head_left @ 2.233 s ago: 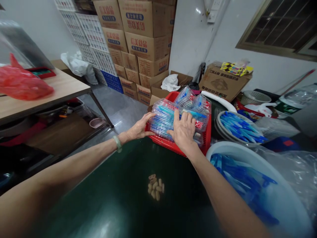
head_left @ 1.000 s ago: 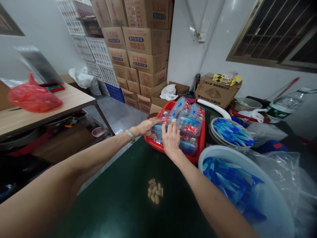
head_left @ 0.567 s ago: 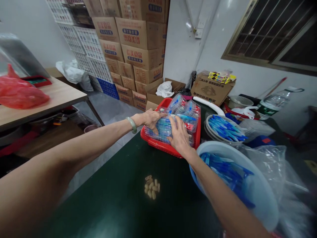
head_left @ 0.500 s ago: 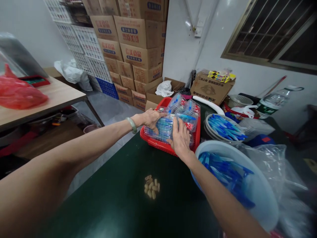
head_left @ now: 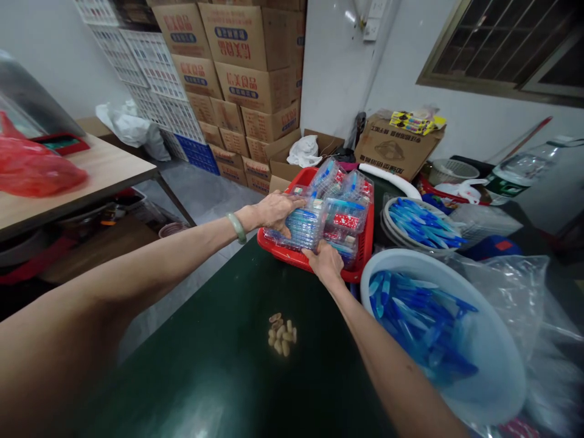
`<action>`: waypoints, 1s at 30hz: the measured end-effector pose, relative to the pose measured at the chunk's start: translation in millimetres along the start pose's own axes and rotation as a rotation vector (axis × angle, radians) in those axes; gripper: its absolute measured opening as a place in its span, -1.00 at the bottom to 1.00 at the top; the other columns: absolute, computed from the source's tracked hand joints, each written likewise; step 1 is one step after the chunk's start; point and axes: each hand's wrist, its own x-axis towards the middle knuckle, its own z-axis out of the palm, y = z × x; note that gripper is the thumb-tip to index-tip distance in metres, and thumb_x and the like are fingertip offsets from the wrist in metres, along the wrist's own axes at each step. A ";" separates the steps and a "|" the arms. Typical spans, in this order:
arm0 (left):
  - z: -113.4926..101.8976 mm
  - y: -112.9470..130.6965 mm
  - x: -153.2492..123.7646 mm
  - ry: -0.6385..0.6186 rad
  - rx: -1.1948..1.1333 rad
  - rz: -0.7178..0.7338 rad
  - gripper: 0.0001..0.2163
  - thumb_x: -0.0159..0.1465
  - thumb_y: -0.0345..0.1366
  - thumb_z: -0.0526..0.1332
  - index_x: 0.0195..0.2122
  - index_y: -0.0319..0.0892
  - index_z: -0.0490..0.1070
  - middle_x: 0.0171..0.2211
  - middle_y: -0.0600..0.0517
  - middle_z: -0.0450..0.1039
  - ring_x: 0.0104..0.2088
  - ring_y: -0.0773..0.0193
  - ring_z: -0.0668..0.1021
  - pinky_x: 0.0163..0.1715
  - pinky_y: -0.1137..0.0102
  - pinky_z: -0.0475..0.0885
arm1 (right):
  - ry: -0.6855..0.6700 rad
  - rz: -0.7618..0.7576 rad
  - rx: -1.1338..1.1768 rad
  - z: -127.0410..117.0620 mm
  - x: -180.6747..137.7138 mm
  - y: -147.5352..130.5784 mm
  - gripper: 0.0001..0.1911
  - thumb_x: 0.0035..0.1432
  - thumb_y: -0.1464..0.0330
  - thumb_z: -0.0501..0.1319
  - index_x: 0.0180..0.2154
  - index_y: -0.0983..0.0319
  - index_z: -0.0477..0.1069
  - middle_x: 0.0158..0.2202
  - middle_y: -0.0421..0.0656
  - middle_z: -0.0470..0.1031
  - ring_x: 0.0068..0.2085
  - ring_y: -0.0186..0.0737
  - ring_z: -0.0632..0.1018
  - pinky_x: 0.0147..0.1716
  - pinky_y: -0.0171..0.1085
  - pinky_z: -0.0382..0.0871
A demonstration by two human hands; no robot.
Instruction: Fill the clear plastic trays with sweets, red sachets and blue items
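Observation:
A clear plastic pack (head_left: 305, 226) with rows of thin blue sticks lies tilted at the left side of a red plastic basket (head_left: 292, 258). My left hand (head_left: 275, 213), with a pale green bangle at the wrist, grips the pack's left side, thumb toward me. At the pack's near right corner, my right hand (head_left: 327, 261) has its thumb and curled fingers closed on the edge. Other clear packs (head_left: 347, 214) with blue pieces and red dotted cards fill the rest of the basket.
A light blue tub (head_left: 497, 365) of blue plastic pieces stands at right, beside a white bowl (head_left: 422, 222) of similar pieces. Peanuts (head_left: 283, 334) lie on the dark green table (head_left: 219, 359). Cartons (head_left: 255, 85) are stacked behind. A wooden table (head_left: 114, 161) stands left.
My right hand has slid from the top of the pack down to its near right corner, uncovering the packs behind. My left hand stays on the left side. The view has shifted slightly.

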 end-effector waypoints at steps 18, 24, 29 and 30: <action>6.9 6.1 -5.5 0.047 0.008 -0.034 -0.16 -0.07 -0.17 0.35 0.21 -0.18 -0.03 0.16 -0.21 0.12 0.09 -0.06 0.25 -0.05 0.18 0.14 | 0.130 -0.560 0.025 -8.3 -66.8 -34.9 -0.66 0.13 0.28 0.10 -0.07 0.28 0.29 -0.12 -0.02 0.36 -0.09 -0.11 0.36 -0.08 -0.18 0.24; 7.8 2.2 -4.2 0.035 0.006 -0.021 -0.16 -0.06 -0.13 0.34 0.22 -0.21 -0.02 0.16 -0.24 0.11 0.09 -0.10 0.25 -0.04 0.17 0.14 | 0.096 -0.609 -0.035 36.2 -41.3 -66.7 -0.65 0.14 0.30 0.10 -0.07 0.37 0.28 -0.11 0.05 0.33 -0.06 -0.04 0.30 -0.08 -0.12 0.24; 9.3 0.4 -7.0 0.041 -0.024 -0.008 -0.12 -0.06 -0.12 0.34 0.23 -0.23 -0.07 0.19 -0.25 0.05 0.13 -0.07 0.20 -0.01 0.18 0.12 | 0.095 -0.650 0.001 41.5 -38.3 -59.4 -0.45 0.11 0.27 0.14 0.07 0.42 0.13 -0.01 0.11 0.28 0.00 -0.04 0.27 0.02 -0.09 0.15; 8.8 1.4 -8.2 0.041 -0.029 -0.014 -0.11 -0.05 -0.11 0.34 0.23 -0.22 -0.08 0.19 -0.26 0.04 0.13 -0.07 0.19 -0.01 0.18 0.12 | 0.079 -0.651 0.010 38.1 -42.7 -58.2 -0.46 0.12 0.28 0.13 0.08 0.42 0.13 0.01 0.11 0.27 0.01 -0.04 0.27 0.02 -0.09 0.15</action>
